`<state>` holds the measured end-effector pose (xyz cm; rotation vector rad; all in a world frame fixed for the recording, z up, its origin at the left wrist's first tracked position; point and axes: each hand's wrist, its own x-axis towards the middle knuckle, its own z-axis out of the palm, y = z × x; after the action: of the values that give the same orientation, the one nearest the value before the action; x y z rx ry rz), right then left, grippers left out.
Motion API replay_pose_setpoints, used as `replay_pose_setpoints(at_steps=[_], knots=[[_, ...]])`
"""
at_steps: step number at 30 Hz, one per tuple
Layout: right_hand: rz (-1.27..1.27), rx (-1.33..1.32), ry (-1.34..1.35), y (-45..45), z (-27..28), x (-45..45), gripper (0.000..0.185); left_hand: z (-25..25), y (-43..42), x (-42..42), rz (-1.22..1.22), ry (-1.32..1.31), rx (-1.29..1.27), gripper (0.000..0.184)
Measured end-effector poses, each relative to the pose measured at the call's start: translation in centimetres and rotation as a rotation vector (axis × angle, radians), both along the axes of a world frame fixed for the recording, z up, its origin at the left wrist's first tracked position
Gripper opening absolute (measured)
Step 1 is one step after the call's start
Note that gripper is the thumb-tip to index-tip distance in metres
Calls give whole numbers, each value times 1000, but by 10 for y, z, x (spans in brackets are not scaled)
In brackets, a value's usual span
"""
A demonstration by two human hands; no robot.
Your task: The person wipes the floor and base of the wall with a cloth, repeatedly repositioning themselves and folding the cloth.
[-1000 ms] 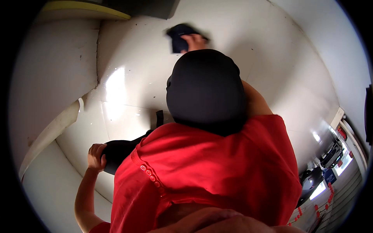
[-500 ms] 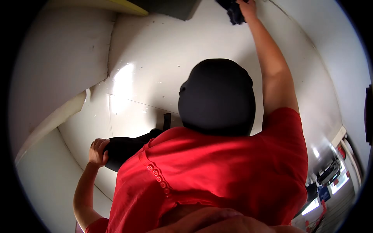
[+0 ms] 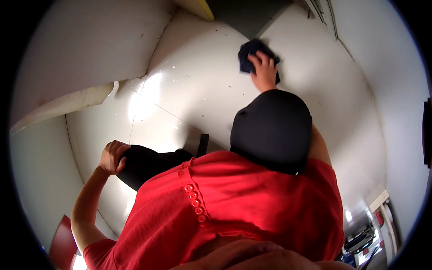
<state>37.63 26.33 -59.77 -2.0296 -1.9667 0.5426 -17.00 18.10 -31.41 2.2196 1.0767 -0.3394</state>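
A crumpled dark cloth (image 3: 247,53) lies against the pale floor near the top of the view. My right hand (image 3: 264,71) is on top of it, fingers apart and curled over the fabric, gripping it to the floor. My right knee (image 3: 272,128), in black trousers, hides most of the right forearm. On the left, my left hand (image 3: 113,157) rests over my bent left knee (image 3: 144,163), holding nothing, with the thumb apart from the fingers.
Small specks dot the pale floor (image 3: 193,103). A dark grey mat-like panel (image 3: 245,18) with a yellow edge beside it reaches in at the top. Walls stand left and right (image 3: 382,58). A pale ledge (image 3: 67,105) juts out at left; mixed items (image 3: 360,240) sit at lower right.
My right hand has brought the cloth from the top edge down and left, closer to my knee. My left hand stays on the left knee. The view has shifted a little.
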Motion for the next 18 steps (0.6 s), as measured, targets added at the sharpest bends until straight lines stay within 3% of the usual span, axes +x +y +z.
replay_pose_setpoints(at_steps=[4,6,8,9,10,13,16,18], knots=[[545,32,40,-34,-12,-34,66,2,0,6,41,68,-36,41],[570,40,76,-24,-3,-39,66,-3,0,8,70,84,-40,35],[558,-115,266,7,-4,-34,61,-21,-5,14,218,278,88,42],[498,20,302,22,-8,-32,58,-30,14,40,340,208,261,49],[284,114,405,49,-12,-26,57,-38,22,57,483,145,445,57],[230,210,285,77,-12,-13,60,-54,43,62,765,64,477,71],[258,137,15,73,-1,-20,58,-75,69,50,1000,-39,662,80],[372,36,-55,61,-13,-33,55,-78,87,55,1226,-302,722,65]])
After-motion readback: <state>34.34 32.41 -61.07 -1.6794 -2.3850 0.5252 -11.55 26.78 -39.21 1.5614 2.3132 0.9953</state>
